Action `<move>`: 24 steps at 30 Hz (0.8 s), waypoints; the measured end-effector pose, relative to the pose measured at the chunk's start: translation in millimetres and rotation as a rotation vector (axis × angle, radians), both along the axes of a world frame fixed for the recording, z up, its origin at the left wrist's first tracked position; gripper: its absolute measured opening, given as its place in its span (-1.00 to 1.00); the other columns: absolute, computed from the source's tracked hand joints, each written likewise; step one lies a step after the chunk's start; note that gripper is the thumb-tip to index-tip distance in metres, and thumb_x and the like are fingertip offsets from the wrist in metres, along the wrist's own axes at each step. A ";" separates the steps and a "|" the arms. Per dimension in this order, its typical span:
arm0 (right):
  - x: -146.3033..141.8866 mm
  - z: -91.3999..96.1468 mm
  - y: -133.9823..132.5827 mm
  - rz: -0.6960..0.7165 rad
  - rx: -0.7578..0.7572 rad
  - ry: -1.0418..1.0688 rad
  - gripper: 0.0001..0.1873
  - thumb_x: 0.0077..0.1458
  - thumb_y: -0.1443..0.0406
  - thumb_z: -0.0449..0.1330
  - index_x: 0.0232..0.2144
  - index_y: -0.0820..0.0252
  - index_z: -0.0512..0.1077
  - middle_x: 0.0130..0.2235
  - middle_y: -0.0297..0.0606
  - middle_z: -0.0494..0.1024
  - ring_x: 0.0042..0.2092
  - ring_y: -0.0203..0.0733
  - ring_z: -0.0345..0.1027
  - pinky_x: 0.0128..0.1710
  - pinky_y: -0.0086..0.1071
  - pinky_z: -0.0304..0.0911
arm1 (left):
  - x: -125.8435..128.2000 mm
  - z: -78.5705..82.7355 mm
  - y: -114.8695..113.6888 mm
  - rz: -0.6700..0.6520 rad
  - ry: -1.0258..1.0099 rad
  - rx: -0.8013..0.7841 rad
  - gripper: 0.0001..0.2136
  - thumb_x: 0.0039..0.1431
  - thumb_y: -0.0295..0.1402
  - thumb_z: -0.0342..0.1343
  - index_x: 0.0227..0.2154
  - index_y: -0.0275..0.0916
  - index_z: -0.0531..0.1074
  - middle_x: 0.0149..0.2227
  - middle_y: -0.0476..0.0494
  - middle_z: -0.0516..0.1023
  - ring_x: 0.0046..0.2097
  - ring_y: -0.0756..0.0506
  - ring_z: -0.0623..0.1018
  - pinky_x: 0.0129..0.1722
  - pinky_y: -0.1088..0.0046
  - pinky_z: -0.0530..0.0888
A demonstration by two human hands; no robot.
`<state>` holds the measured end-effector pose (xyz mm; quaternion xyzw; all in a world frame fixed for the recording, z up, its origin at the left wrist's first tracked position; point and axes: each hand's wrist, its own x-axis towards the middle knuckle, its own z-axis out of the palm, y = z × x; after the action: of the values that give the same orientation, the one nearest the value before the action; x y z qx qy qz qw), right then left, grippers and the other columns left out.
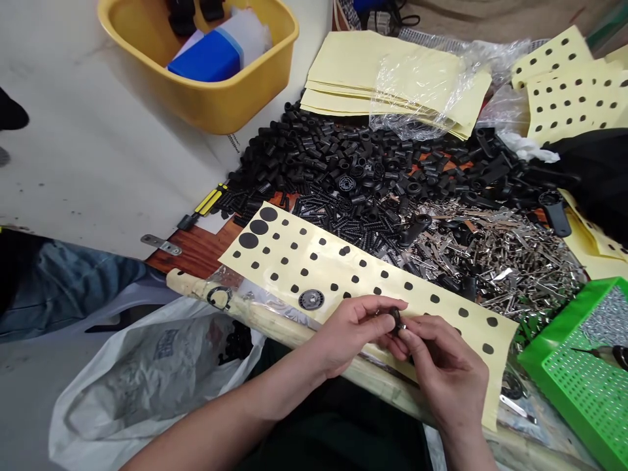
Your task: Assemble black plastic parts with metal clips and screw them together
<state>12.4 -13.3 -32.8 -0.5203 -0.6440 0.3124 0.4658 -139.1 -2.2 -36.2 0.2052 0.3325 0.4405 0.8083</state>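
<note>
My left hand [356, 327] and my right hand [444, 369] meet at the table's near edge, both pinching one small round black part [395, 319] between their fingertips. They hover over a pale yellow sheet [343, 275] dotted with black round stickers. A round grey-and-black disc [311, 299] lies on that sheet just left of my left hand. Behind the sheet spreads a heap of small black plastic tubes and pieces [343, 163], with a heap of shiny metal parts [505, 255] to its right.
A yellow tub [216, 104] with a blue box stands at the back left. Stacked yellow sheets under clear plastic [392, 78] lie behind. A green perforated basket [579, 373] sits at the right. A white plastic bag [147, 373] hangs below the table edge.
</note>
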 end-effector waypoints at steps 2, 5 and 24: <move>0.3 -0.6 -1.0 0.005 0.007 -0.018 -0.92 0.03 0.42 0.24 -0.44 0.17 0.50 -0.39 -0.23 0.55 -0.38 -0.21 0.46 -0.45 -0.38 0.38 | 0.3 1.2 -0.8 0.005 0.012 0.007 -0.63 -0.02 -0.27 0.31 -0.15 -0.33 0.50 -0.40 -0.08 0.53 -0.48 -0.01 0.57 -0.35 0.42 0.49; -1.1 0.6 -1.9 0.009 0.033 -0.073 -0.92 0.04 0.42 0.23 -0.46 0.17 0.48 -0.41 -0.25 0.54 -0.41 -0.23 0.45 -0.46 -0.39 0.35 | 1.1 2.3 -2.5 0.026 0.034 0.023 -0.69 -0.02 -0.30 0.30 -0.20 -0.32 0.52 -0.39 -0.06 0.53 -0.48 0.01 0.56 -0.37 0.47 0.48; -10.4 11.6 -2.9 0.073 0.171 -0.120 -0.85 0.06 0.50 0.17 -0.40 0.16 0.41 -0.45 -0.27 0.51 -0.43 -0.25 0.39 -0.49 -0.39 0.31 | -1.1 3.4 -7.8 0.086 0.060 0.070 -0.74 0.00 -0.33 0.29 -0.21 -0.27 0.57 -0.41 -0.07 0.56 -0.46 0.03 0.52 -0.37 0.50 0.46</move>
<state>2.0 -16.3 -21.3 -0.4728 -0.7135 0.2413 0.4572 -140.2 -9.9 -32.8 0.2321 0.3497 0.4798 0.7705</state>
